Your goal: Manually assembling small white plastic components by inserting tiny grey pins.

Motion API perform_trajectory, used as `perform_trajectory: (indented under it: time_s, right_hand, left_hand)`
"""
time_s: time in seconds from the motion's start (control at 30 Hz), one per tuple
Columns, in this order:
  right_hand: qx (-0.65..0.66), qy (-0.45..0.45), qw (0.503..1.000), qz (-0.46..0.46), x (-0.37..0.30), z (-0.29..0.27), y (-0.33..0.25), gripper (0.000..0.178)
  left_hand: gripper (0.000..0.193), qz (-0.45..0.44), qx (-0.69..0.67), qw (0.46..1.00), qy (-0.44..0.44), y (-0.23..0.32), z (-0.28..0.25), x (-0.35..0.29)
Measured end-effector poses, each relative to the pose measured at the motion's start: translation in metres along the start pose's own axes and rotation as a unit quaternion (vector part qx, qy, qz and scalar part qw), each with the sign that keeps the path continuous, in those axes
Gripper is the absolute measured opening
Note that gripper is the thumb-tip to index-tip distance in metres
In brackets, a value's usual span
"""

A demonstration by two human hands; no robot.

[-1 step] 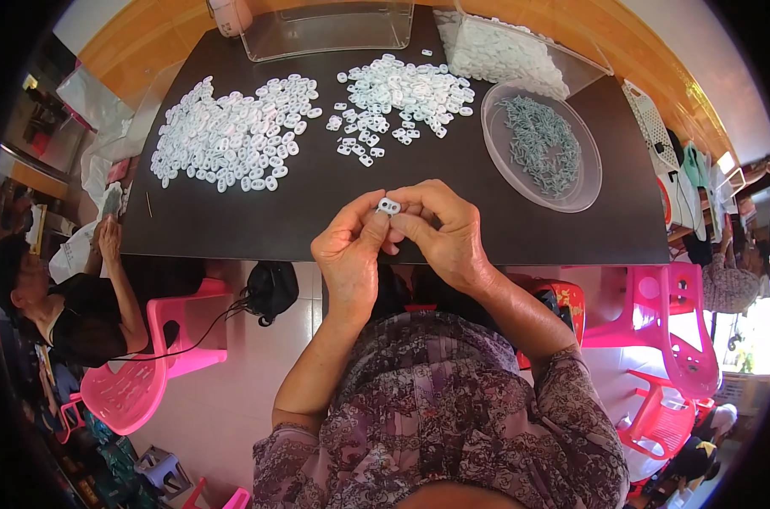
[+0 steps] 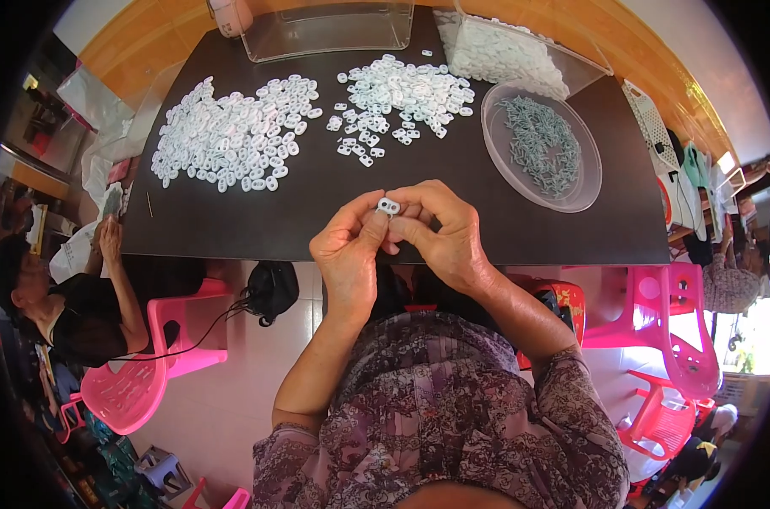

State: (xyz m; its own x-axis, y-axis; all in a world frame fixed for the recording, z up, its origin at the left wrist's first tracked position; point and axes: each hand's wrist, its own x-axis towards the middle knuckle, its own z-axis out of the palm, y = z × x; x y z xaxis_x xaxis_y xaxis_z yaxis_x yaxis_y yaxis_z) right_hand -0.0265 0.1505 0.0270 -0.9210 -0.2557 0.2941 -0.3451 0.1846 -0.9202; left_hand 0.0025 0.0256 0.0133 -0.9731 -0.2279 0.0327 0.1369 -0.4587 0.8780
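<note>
One round clear tub (image 2: 587, 165) holding thin grey-green pieces (image 2: 542, 148), on the dark table (image 2: 258, 225) I stand near. One white two-holed piece (image 2: 388, 206), left of the tub, nearer the person: left hand (image 2: 351, 250) and right hand (image 2: 449, 242) both pinch it, each grip closed, thumb against fingers. White pieces, two heaps: smaller (image 2: 415, 89) left of the tub, larger (image 2: 232, 136) farther left.
</note>
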Motion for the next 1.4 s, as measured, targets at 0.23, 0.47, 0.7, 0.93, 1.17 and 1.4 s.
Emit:
perform_trajectory:
  time_s: [0.23,0.47,0.7,0.93,1.17,1.4]
  right_hand:
    - [-0.097,0.049,0.988,-0.107,-0.002,0.003,-0.002,0.029]
    - [-0.092,0.052,0.987,-0.122,-0.006,0.0,-0.01,0.03]
    - [-0.081,0.073,0.983,-0.146,-0.012,-0.006,-0.013,0.029]
    - [-0.056,0.08,0.986,-0.132,-0.018,-0.007,-0.012,0.027]
    - [-0.037,0.079,0.987,-0.138,-0.023,-0.004,-0.016,0.029]
    - [-0.039,0.09,0.986,-0.132,-0.03,-0.004,-0.019,0.03]
  left_hand:
    - [0.02,-0.014,-0.025,0.999,0.041,0.008,0.007,-0.003]
    - [0.021,0.008,-0.014,1.0,0.022,0.009,0.008,-0.009]
    - [0.022,0.02,-0.022,0.999,-0.014,0.014,0.012,-0.016]
    - [0.022,0.05,0.006,0.998,-0.035,0.009,0.009,-0.017]
    - [0.021,0.046,0.009,0.999,-0.018,0.013,0.012,-0.024]
    - [0.02,0.064,0.021,0.997,-0.023,0.013,0.009,-0.029]
